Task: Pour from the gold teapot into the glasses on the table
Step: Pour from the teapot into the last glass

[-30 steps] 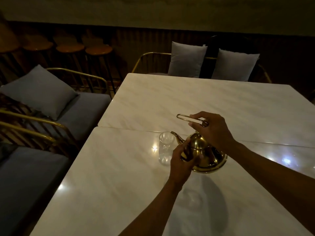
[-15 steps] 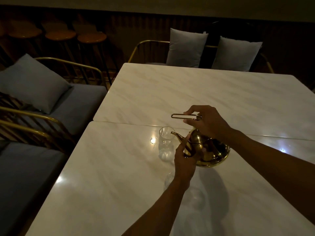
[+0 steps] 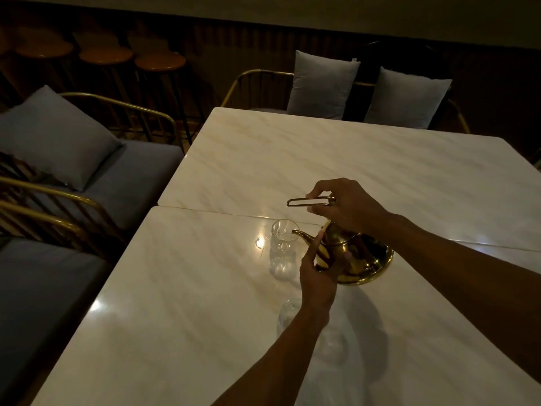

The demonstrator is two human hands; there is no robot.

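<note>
Dim room w/ a pale marble table (image 3: 205, 303). Gold teapot (image 3: 363, 259) is tilted just off the top, spout over a clear glass (image 3: 282, 249). Right hand (image 3: 348, 205) pinches the wire handle (image 3: 307, 202); left hand (image 3: 317, 276) curls fingers round the pot's front by the spout. 2nd glass (image 3: 288, 313) nearer, partly behind left forearm. Grey cushions (image 3: 322, 83) on gold-framed seats beyond.
</note>
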